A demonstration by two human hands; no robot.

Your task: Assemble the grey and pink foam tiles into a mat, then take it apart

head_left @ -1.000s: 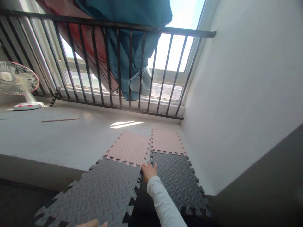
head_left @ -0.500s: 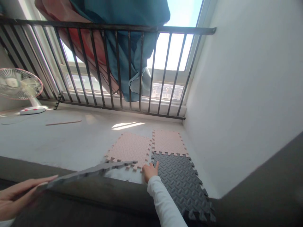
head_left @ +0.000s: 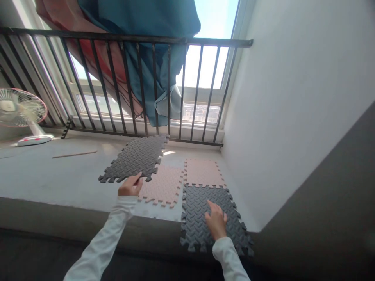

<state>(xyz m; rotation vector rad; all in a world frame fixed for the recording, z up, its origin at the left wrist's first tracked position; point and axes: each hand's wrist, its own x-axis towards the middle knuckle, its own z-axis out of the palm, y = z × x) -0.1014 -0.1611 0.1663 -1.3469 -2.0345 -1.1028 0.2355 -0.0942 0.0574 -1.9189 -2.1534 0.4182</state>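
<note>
My left hand [head_left: 130, 185] grips the near edge of a dark grey foam tile [head_left: 136, 158], which is raised and partly covers a pink tile [head_left: 162, 184]. My right hand [head_left: 216, 219] is over a second dark grey tile [head_left: 195, 212], its fingers apart and holding nothing. That dark tile joins another pink tile [head_left: 203, 172] along its far edge and overhangs the front edge of the ledge. A narrow gap separates the two pink tiles.
A fan [head_left: 36, 134] stands at the left on the pale ledge [head_left: 79, 179]. A thin stick [head_left: 74, 154] lies nearby. Black railing [head_left: 146, 136] runs along the back before curtains [head_left: 140, 19] and a window. A white wall [head_left: 287, 97] rises at the right.
My left hand has brought the dark tile up from the lower left to above the left pink tile. My right hand has moved right, from the pink tile's corner to over the joined dark tile.
</note>
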